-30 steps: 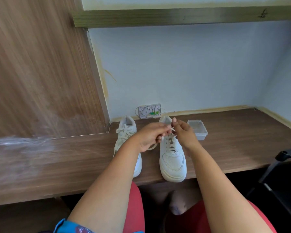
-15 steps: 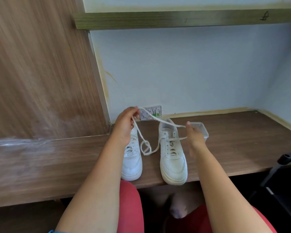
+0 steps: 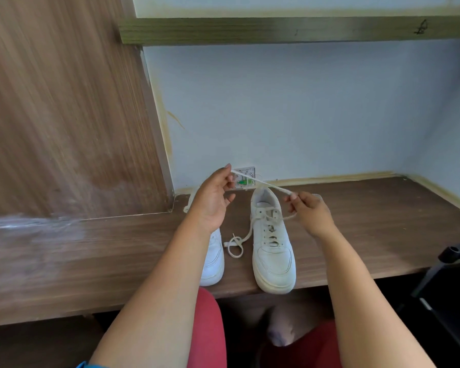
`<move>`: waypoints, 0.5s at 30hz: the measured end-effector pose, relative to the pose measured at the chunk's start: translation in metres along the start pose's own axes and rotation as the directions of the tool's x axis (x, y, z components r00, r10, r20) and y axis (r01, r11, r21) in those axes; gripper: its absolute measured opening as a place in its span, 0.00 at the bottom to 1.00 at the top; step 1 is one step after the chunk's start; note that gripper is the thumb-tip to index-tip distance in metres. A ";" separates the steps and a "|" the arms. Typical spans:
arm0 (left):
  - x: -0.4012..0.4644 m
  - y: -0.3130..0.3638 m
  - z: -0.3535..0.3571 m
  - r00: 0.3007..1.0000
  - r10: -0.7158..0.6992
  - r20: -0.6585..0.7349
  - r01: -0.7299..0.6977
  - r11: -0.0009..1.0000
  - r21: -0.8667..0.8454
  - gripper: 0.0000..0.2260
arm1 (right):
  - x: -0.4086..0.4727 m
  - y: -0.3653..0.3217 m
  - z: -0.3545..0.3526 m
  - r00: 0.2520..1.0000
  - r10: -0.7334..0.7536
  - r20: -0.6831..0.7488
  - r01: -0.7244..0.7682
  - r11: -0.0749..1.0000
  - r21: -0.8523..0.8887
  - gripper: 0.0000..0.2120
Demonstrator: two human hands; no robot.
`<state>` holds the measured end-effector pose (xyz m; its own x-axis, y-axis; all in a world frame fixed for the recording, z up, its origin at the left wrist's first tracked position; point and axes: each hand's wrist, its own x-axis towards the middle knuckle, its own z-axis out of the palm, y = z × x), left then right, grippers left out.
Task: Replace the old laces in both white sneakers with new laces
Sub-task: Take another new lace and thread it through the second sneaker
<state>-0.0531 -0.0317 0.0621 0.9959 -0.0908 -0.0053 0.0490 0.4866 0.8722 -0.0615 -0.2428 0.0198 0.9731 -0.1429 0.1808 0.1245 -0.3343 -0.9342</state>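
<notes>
Two white sneakers stand toes toward me on the brown desk (image 3: 383, 224). The right sneaker (image 3: 272, 251) still carries its laces through the eyelets. My arm hides most of the left sneaker (image 3: 213, 261). A white lace (image 3: 268, 185) runs taut between my hands above the right sneaker's heel. My left hand (image 3: 213, 197) pinches one end of it up near the wall. My right hand (image 3: 308, 208) pinches the lace to the right of the sneaker's collar. A loose end of lace (image 3: 235, 245) lies coiled on the desk between the two shoes.
A wall socket (image 3: 245, 179) sits behind the shoes at desk level. A clear plastic box is mostly hidden behind my right hand. A wood panel (image 3: 64, 115) rises on the left, a shelf edge (image 3: 276, 30) runs above, and a black chair arm (image 3: 454, 253) is at right.
The hands went from pinching the knot together at the right sneaker's collar to pulling apart, left hand up and left. The bow is undone and the lace stretches between them.
</notes>
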 end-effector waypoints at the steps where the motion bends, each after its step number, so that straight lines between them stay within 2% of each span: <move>1: 0.000 -0.001 0.001 1.000 -0.008 0.028 0.010 0.997 -0.077 0.11 | -0.001 0.001 -0.001 0.998 0.013 0.063 -0.010 0.999 -0.043 0.13; 4: -0.002 -0.001 0.006 0.996 0.019 0.088 0.018 0.915 -0.402 0.12 | -0.006 -0.001 0.002 0.958 0.073 0.276 0.007 0.961 -0.278 0.10; 6: -0.002 0.009 0.005 0.996 0.083 0.030 -0.048 0.798 -0.601 0.15 | -0.006 0.003 0.004 0.901 0.163 0.401 0.053 0.878 -0.476 0.10; 7: -0.002 0.016 0.002 0.993 0.115 -0.013 -0.097 0.759 -0.644 0.15 | -0.007 0.004 0.004 0.861 0.217 0.461 0.074 0.842 -0.535 0.10; 9: -0.002 0.030 -0.006 0.977 0.179 -0.120 -0.215 0.763 -0.610 0.14 | -0.010 0.005 0.002 0.755 0.294 0.586 0.076 0.849 -0.523 0.10; 11: -0.002 0.038 -0.012 0.957 0.224 -0.183 -0.287 0.813 -0.506 0.12 | -0.016 0.000 0.001 0.653 0.288 0.701 0.063 0.901 -0.429 0.08; 13: 0.000 0.036 -0.013 0.955 0.231 -0.187 -0.288 0.870 -0.399 0.10 | -0.024 -0.010 0.002 0.550 0.227 0.804 0.023 0.958 -0.286 0.07; 15: 0.001 0.028 -0.009 0.962 0.219 -0.161 -0.246 0.954 -0.170 0.07 | -0.029 -0.018 0.002 0.443 0.172 0.880 -0.086 0.985 -0.149 0.10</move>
<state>-0.0504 -0.0106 0.0827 0.9813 0.1594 0.1076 -0.1853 0.6341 0.7507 -0.0916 -0.2306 0.0309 0.6231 0.6988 -0.3514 0.0096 -0.4561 -0.8899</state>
